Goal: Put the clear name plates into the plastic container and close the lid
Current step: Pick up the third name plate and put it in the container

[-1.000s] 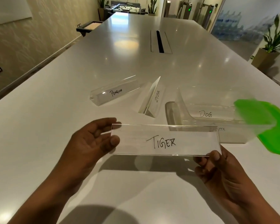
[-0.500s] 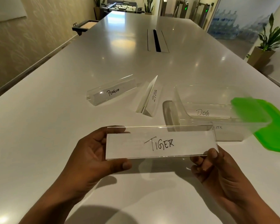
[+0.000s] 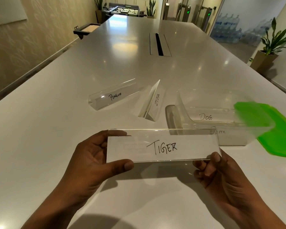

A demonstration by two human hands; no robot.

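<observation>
You are pinching the TIGER plate (image 3: 163, 146) at lower centre by its ends, left hand (image 3: 91, 161) and right hand (image 3: 221, 176) both closed on it, keeping it level for the container (image 3: 224, 129) at right

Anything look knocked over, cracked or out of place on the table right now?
Nothing looks damaged or spilled. The Zebra plate lies at an angle to the Penguin plate, both loose on the table. The green lid is off, beside the container. Both hands hold the Tiger plate level.
</observation>
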